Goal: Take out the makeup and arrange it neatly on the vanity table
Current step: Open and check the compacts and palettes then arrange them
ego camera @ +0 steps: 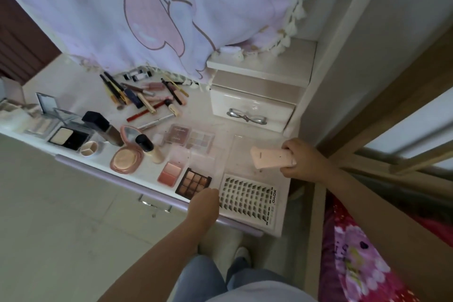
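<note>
Pink tube (pixel 270 158) gripped in right hand (pixel 300 160); left hand (pixel 204 205) grip unclear, table edge.

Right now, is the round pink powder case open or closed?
Open. The round pink powder case lies on the vanity table with its mirrored lid flipped up, showing the beige powder inside.

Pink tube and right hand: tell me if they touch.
Touching. The head view shows the right hand with fingers curled round one end of the pink tube, holding it.

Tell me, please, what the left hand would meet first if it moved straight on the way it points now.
Probably the dark square eyeshadow palette with brown shades: the left hand points up along the table, its fingertips at the palette's near corner. Depth is unclear.
</note>
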{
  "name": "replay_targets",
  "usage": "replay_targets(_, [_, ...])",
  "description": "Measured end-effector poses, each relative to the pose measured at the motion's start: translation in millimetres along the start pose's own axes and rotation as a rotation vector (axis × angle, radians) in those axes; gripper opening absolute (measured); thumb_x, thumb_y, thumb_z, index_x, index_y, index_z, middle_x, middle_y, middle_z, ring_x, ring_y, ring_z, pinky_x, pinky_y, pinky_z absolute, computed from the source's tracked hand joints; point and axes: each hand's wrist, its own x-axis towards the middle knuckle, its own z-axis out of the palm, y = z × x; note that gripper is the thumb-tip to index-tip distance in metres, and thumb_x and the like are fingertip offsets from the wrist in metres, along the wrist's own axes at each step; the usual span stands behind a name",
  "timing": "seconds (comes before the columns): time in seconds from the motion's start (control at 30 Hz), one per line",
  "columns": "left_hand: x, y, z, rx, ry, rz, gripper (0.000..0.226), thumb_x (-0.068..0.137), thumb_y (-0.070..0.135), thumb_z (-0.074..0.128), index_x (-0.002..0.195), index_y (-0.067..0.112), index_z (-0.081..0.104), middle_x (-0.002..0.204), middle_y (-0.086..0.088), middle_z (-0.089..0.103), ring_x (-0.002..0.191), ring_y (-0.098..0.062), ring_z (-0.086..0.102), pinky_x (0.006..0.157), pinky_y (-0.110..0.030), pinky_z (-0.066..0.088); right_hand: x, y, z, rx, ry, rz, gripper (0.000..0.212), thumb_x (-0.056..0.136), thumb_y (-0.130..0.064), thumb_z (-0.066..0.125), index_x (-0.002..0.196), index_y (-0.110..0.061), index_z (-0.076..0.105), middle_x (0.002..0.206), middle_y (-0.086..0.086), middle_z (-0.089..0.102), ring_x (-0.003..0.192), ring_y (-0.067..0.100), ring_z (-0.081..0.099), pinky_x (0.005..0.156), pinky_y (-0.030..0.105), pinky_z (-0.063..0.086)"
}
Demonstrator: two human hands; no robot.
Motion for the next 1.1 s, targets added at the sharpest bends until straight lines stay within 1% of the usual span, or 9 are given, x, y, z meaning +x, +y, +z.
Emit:
replay_targets(0.17, [2, 1, -5, 0.052, 0.008, 0.030, 0.022, 0.094, 0.013, 0.040, 0.103, 0.007, 0.060, 0.105, -0.008, 0.064, 0.095, -0.022, 0.062, 0.082, -0.026, 0.048, -5, 0, 2, -0.003, -0.018, 0.004, 0.041, 0.068, -0.021, 0.071, 0.103, -0.011, 0.052, 0.095, -0.004, 0.043, 0.084, 0.011, 0.043, 0.065, 0.020, 0.032])
replay_targets(0.43, [2, 4, -4, 0.118, -0.003, 0.103, 0.022, 0.092, 0.007, 0.040, 0.105, 0.005, 0.058, 0.106, -0.010, 0.064, 0.095, -0.024, 0.061, 0.079, -0.028, 0.048, -9, 3, 2, 0.002, -0.021, 0.035, 0.044, 0.069, -0.024, 0.071, 0.108, -0.014, 0.052, 0.094, -0.007, 0.042, 0.083, 0.008, 0.042, 0.061, 0.011, 0.030])
replay_targets(0.63, [-2, 6, -14, 0.047, 0.070, 0.039, 0.033, 0.096, 0.035, 0.037, 0.106, 0.011, 0.056, 0.106, -0.007, 0.061, 0.093, -0.021, 0.059, 0.070, -0.027, 0.042, -11, -7, -6, 0.024, -0.056, -0.009, 0.047, 0.073, -0.025, 0.071, 0.115, -0.012, 0.054, 0.102, 0.000, 0.052, 0.087, 0.009, 0.046, 0.067, 0.012, 0.033])
replay_targets(0.73, [-3, 12, -35, -0.073, 0.234, 0.232, 0.050, 0.091, 0.039, 0.049, 0.131, 0.010, 0.043, 0.123, -0.010, 0.053, 0.110, -0.024, 0.052, 0.087, -0.033, 0.045, -9, -21, -16, 0.078, -0.093, -0.057, 0.045, 0.073, -0.026, 0.073, 0.113, -0.015, 0.055, 0.101, -0.004, 0.054, 0.088, 0.009, 0.049, 0.068, 0.010, 0.035])
replay_targets(0.8, [-2, 22, -55, -0.106, 0.317, 0.426, 0.063, 0.082, 0.034, 0.064, 0.132, 0.002, 0.043, 0.123, -0.017, 0.055, 0.109, -0.031, 0.054, 0.088, -0.038, 0.048, -7, -34, -24, 0.142, -0.134, -0.079, 0.034, 0.073, -0.027, 0.074, 0.098, -0.023, 0.053, 0.091, -0.010, 0.054, 0.082, 0.009, 0.052, 0.065, 0.012, 0.038])
replay_targets(0.9, [-6, 34, -79, -0.162, 0.364, 0.564, 0.041, 0.083, 0.019, 0.066, 0.116, -0.003, 0.057, 0.102, -0.020, 0.064, 0.087, -0.034, 0.062, 0.070, -0.038, 0.052, -4, -55, -36, 0.222, -0.211, -0.089, 0.023, 0.074, -0.033, 0.072, 0.080, -0.032, 0.050, 0.077, -0.015, 0.057, 0.065, -0.001, 0.056, 0.055, 0.009, 0.041])
replay_targets(0.97, [-8, 36, -90, -0.251, 0.338, 0.566, 0.026, 0.089, 0.016, 0.057, 0.108, -0.002, 0.059, 0.091, -0.015, 0.063, 0.077, -0.030, 0.060, 0.064, -0.027, 0.046, -2, -65, -42, 0.314, -0.187, -0.065, 0.014, 0.081, -0.037, 0.063, 0.075, -0.032, 0.052, 0.062, -0.009, 0.061, 0.049, 0.002, 0.054, 0.048, 0.012, 0.041])
replay_targets(1.03, [-10, 34, -100, -0.457, 0.219, 0.455, 0.020, 0.093, 0.021, 0.052, 0.105, 0.006, 0.056, 0.081, -0.002, 0.059, 0.070, -0.018, 0.057, 0.057, -0.009, 0.037, -1, -74, -44, 0.366, -0.042, -0.053, 0.026, 0.090, -0.039, 0.049, 0.067, -0.028, 0.051, 0.048, -0.008, 0.053, 0.041, 0.005, 0.048, 0.044, 0.011, 0.037])
replay_targets(1.1, [-11, 33, -114, -0.690, 0.097, 0.346, 0.006, 0.092, 0.024, 0.052, 0.091, 0.018, 0.054, 0.069, 0.007, 0.052, 0.058, -0.004, 0.051, 0.053, -0.006, 0.038, 0, -81, -46, 0.355, 0.123, -0.052, 0.040, 0.095, -0.038, 0.038, 0.060, -0.021, 0.049, 0.048, -0.007, 0.044, 0.044, 0.008, 0.042, 0.046, 0.013, 0.031])
